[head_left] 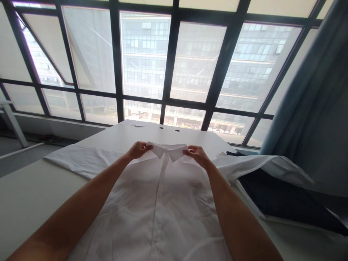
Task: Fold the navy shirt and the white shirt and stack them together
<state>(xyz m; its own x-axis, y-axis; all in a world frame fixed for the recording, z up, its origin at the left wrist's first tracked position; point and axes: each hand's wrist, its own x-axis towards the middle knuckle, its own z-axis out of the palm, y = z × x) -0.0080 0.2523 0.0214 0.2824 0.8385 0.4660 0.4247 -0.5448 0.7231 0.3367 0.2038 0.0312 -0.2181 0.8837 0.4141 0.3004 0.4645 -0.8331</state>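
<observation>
White shirt (130, 212) held by both ends of its collar (168, 148)

The shirt lies front side up on the pale surface (24, 195), and its lower part goes out of view. The left hand (138, 149) has its fingers pinched on one collar end; the right hand (199, 155) grasps the other end in the same way. I cannot tell whether the collar touches the surface.

In my judgement, uneven pulling could twist the collar and make the button placket (157, 195) crooked. The fabric looks thin and has creases already, so dragging could add more of them. On the right, what seems to be a sleeve (268, 163) lies over a dark folded cloth (282, 199); if the shirt were pulled, it might catch there or disturb the pile.
</observation>
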